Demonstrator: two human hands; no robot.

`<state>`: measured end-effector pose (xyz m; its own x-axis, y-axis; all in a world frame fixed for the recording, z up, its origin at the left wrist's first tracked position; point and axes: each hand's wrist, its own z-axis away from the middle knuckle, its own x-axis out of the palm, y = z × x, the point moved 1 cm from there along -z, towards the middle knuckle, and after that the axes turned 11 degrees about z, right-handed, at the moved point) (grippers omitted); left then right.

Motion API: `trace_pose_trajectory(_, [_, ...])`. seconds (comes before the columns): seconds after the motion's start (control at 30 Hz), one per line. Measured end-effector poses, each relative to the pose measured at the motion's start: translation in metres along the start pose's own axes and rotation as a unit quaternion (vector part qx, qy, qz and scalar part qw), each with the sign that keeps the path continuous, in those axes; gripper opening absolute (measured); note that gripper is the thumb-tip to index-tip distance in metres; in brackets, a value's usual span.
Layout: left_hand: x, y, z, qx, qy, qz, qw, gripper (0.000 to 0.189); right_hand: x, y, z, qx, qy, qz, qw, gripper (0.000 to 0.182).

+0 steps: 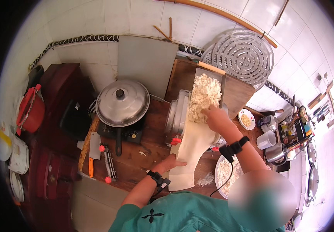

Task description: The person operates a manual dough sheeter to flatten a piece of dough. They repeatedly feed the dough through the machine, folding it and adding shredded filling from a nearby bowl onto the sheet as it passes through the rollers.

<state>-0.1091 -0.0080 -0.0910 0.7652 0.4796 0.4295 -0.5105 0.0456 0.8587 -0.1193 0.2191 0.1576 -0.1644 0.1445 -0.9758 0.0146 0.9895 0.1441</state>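
A metal dough-sheeting machine [181, 111] stands on the wooden table. Crumbly dough [206, 88] fills its upper hopper [223, 87]. My right hand [217, 119] reaches in, fingers touching the crumbs at the hopper's lower end; whether it grips any is hidden. A wide, pale sheet of dough [191, 148] runs down from the machine towards my body and lies on the table. My left hand [170, 165] rests at the left edge of this sheet, thumb stretched over it; its other fingers are partly hidden. A white basin [217, 174] of floury crumbs sits right of the sheet.
Left of the machine, a lidded pan [123, 101] rests on an induction cooker [132, 136]. A cleaver [95, 148] and a roller cutter attachment [109, 163] lie nearer me. At right are a small plate [250, 123], a plastic cup [266, 140] and a steel kettle [275, 153].
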Motion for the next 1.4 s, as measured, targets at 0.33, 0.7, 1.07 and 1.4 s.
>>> trace_pose_trajectory(0.33, [0.007,-0.001,0.005,0.009,-0.042,-0.01,0.999,0.061,-0.003,-0.025,-0.008,0.085,-0.014,-0.033,0.996,0.046])
trace_pose_trajectory(0.7, [0.0,-0.012,0.006,0.008,-0.032,-0.029,0.999,0.064,0.003,-0.017,-0.007,0.035,0.037,-0.041,0.998,0.044])
trace_pose_trajectory(1.07, [-0.014,-0.041,-0.004,-0.004,0.012,-0.053,0.998,0.061,-0.001,-0.011,-0.01,0.052,-0.019,-0.01,0.998,0.027])
trace_pose_trajectory(1.4, [0.012,0.002,0.015,-0.033,-0.013,-0.04,0.999,0.056,-0.003,-0.008,-0.002,0.105,0.015,-0.023,0.994,0.027])
